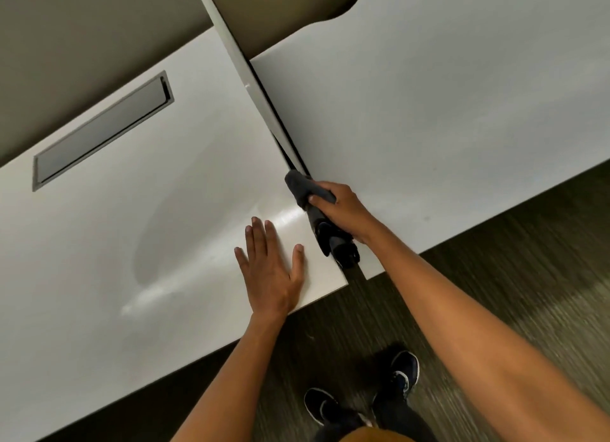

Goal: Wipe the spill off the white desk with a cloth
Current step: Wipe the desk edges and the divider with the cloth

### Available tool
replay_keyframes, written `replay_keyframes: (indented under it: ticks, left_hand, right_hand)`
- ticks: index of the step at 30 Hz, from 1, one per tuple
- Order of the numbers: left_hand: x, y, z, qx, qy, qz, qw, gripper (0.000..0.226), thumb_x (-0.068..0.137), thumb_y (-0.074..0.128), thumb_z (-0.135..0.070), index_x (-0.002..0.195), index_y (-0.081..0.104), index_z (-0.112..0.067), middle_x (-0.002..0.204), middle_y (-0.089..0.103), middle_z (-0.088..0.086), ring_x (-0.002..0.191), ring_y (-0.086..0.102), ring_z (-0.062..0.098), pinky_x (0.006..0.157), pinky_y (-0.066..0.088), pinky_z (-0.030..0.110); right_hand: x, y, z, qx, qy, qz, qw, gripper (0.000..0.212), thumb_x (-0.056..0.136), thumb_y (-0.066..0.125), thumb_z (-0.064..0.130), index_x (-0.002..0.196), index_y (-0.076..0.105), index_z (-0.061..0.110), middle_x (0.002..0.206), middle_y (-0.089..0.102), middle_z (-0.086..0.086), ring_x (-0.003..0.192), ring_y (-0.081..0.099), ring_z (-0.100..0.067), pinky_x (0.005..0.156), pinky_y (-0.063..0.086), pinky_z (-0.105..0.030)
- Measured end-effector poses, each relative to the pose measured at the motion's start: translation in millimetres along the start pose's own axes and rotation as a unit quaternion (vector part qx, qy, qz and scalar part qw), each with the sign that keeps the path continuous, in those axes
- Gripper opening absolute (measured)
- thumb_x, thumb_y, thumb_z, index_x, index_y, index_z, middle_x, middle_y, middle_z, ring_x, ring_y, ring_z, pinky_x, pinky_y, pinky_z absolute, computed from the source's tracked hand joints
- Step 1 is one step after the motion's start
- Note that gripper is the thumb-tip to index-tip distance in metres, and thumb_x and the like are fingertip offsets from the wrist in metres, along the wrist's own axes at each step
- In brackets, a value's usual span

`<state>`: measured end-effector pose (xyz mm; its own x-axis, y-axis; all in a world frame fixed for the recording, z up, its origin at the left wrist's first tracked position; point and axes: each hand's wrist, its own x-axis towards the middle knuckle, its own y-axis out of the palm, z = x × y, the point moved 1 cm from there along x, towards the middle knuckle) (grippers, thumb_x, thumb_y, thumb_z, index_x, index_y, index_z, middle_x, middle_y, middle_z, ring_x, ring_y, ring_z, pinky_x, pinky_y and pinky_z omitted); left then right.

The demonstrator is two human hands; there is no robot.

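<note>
I'm seeing right hand [343, 210] gripping dark cloth [307, 190] at gap between white desk [148, 243] and right desk [445, 128]; left hand [270, 270] lying open, flat near desk's near-right corner; broad bare desktop stretching left.

No readable text, label, brand, number or sign is being shown on any surface (the white desk [132, 243] and the dark cloth [302, 185] included).

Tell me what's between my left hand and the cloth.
In the head view, only bare white desk lies between the flat left hand and the cloth gripped by the right hand.
</note>
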<state>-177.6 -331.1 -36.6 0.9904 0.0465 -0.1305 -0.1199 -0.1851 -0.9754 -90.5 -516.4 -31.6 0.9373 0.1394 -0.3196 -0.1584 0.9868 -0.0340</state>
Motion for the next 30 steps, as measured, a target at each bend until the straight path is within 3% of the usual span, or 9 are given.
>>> replay_keyframes:
  ticks: [5,12,15,24,27,30]
  left_hand:
    - [-0.1,-3.5,-1.5,-0.001,0.001,0.004,1.0,0.082,0.094,0.013,-0.067,0.16,-0.002,-0.02,0.167,-0.016,-0.001,0.153,-0.017,0.015,0.125,-0.002,0.051]
    - [-0.1,-4.4,-3.6,0.003,0.001,0.003,1.0,0.084,0.092,0.01,-0.069,0.16,-0.003,-0.02,0.167,-0.018,-0.002,0.153,-0.018,0.015,0.125,-0.003,0.051]
    - [0.0,-3.6,-3.3,0.008,0.001,0.002,1.0,0.082,0.094,0.012,-0.067,0.16,-0.002,-0.021,0.167,-0.016,-0.002,0.153,-0.017,0.015,0.125,-0.003,0.051]
    - [0.4,-1.8,-2.2,0.014,-0.001,0.0,1.0,0.081,0.095,0.012,-0.067,0.159,-0.002,-0.021,0.168,-0.013,-0.001,0.154,-0.015,0.016,0.125,-0.003,0.05]
    - [0.4,-1.5,-1.4,0.016,0.001,-0.002,1.0,0.081,0.095,0.013,-0.067,0.16,-0.001,-0.021,0.168,-0.013,-0.001,0.154,-0.015,0.016,0.125,-0.003,0.05]
    - [0.6,-1.0,-1.5,0.011,-0.001,-0.005,1.0,0.081,0.095,0.014,-0.067,0.16,0.0,-0.021,0.168,-0.011,0.0,0.154,-0.013,0.016,0.125,-0.004,0.049]
  right_hand:
    - [-66.8,-4.7,-30.5,0.046,0.012,0.008,0.999,0.034,0.093,0.061,0.021,0.123,0.062,0.034,0.117,0.067,0.006,0.108,0.063,-0.004,0.099,0.051,-0.031]
    - [-119.8,-8.0,-54.0,0.069,0.039,0.008,0.997,0.033,0.093,0.061,0.019,0.121,0.062,0.035,0.116,0.064,0.01,0.105,0.061,0.002,0.086,0.049,-0.016]
    - [-105.4,-3.5,-50.1,0.07,0.038,-0.003,0.997,0.034,0.094,0.06,0.018,0.122,0.06,0.037,0.116,0.064,0.009,0.105,0.062,-0.001,0.088,0.051,-0.02]
    - [19.9,8.5,5.8,0.008,-0.009,-0.011,1.0,0.039,0.095,0.055,0.019,0.134,0.057,0.02,0.122,0.066,-0.005,0.112,0.062,-0.02,0.101,0.05,-0.04]
    - [32.6,4.3,9.1,0.018,0.0,0.01,1.0,0.037,0.095,0.055,0.02,0.132,0.059,0.021,0.116,0.068,-0.004,0.107,0.064,-0.019,0.098,0.052,-0.038]
    - [21.8,0.2,5.2,0.033,0.003,0.029,0.999,0.035,0.096,0.055,0.019,0.131,0.06,0.019,0.108,0.068,-0.002,0.099,0.065,-0.015,0.088,0.054,-0.027]
